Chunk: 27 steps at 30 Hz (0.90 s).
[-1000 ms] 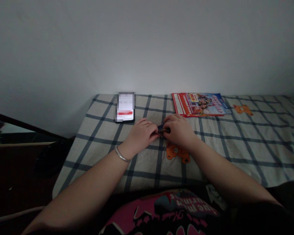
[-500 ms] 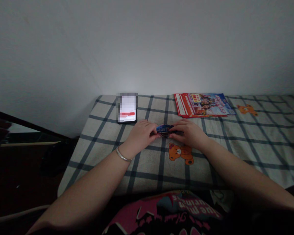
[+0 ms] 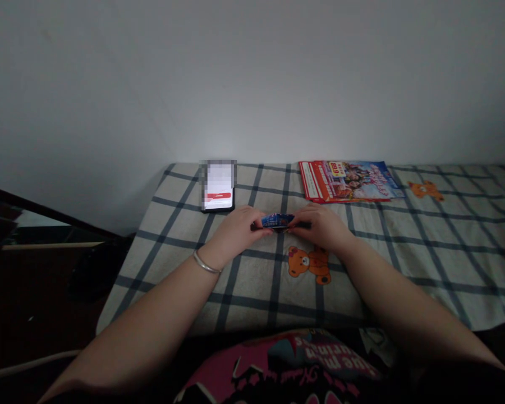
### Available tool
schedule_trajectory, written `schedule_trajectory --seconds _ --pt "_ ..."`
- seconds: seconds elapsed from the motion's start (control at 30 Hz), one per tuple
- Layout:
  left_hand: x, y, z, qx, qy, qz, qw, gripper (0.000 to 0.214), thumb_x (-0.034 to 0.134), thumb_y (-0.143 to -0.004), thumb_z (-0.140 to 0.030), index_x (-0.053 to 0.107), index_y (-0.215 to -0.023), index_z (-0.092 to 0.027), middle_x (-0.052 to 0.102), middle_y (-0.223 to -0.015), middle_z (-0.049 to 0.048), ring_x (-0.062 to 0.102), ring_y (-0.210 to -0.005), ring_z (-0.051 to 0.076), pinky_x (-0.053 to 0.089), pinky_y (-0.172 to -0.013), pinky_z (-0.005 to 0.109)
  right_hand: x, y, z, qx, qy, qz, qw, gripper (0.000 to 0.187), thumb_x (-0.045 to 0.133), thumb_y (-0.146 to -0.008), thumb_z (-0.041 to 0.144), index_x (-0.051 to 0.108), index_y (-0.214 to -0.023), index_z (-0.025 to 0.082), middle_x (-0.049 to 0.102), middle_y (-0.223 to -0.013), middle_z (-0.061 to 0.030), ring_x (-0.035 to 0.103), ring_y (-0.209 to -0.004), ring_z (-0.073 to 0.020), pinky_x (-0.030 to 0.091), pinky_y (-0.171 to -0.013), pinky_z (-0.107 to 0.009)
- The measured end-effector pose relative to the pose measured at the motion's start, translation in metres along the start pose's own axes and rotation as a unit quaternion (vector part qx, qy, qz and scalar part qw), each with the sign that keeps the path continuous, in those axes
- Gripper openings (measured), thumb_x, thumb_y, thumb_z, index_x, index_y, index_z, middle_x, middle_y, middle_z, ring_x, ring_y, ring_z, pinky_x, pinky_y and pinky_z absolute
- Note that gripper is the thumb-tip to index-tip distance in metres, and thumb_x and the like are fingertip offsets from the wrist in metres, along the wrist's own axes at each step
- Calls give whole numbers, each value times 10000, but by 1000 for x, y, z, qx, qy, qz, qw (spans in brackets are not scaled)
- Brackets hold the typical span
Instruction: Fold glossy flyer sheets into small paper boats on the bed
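Between my hands is a small piece of folded printed paper (image 3: 276, 220), mostly blue with light lettering. My left hand (image 3: 240, 229), with a silver bangle at the wrist, pinches its left end. The fingers of my right hand (image 3: 320, 225) close on the right end. Parts of the paper are hidden behind my fingers. Both hands are low over the checked cloth (image 3: 252, 292), just above a printed orange bear (image 3: 309, 264).
A phone (image 3: 219, 188) with a lit, partly blurred screen lies beyond my left hand. A stack of colourful flyers (image 3: 349, 180) lies near the wall (image 3: 269, 84), at the right. The cloth-covered surface ends at the left, above a dark floor area.
Both hands have shifted slightly left with the folded paper, and more of its blue side shows between my fingers. The phone and the flyers have stayed in place.
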State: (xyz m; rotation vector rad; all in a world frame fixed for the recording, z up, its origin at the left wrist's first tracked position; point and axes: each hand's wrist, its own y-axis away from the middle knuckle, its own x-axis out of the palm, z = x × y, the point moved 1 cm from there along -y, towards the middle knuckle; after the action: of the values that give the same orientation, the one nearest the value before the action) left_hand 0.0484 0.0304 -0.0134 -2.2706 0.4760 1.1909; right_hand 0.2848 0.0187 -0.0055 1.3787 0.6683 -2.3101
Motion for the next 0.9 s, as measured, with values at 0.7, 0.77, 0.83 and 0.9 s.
schedule_trajectory --seconds 0.7,0.77,0.83,0.9 --pt "0 2 -2 -152 144 -34 977 247 714 -790 -285 485 -753 -200 565 -669 -61 532 -583 106 371 -518 215 11 2 4 136 -132 -68 979 204 678 -775 306 517 -691 213 590 -649 24 520 -586 -123 375 -537 -246" --pt "1 3 -4 -138 147 -41 979 250 729 -777 -250 493 -849 -208 599 -734 -61 582 -621 109 417 -550 220 10 3 6 124 -107 -66 984 168 685 -766 281 537 -726 213 618 -693 14 546 -618 -134 395 -566 -255" --pt "2 4 -5 -105 148 -37 983 297 723 -786 -206 504 -987 -214 648 -811 -49 642 -712 126 477 -632 240 9 3 9 113 -86 -61 988 137 693 -763 253 586 -835 207 661 -783 -7 592 -688 -155 433 -617 -272" --pt "4 4 -7 -58 120 -19 991 366 701 -805 -168 511 -1115 -215 689 -893 -19 673 -828 152 514 -742 283 8 2 11 89 -58 -50 993 256 702 -771 241 620 -1012 202 695 -901 -35 630 -796 -185 469 -708 -304"
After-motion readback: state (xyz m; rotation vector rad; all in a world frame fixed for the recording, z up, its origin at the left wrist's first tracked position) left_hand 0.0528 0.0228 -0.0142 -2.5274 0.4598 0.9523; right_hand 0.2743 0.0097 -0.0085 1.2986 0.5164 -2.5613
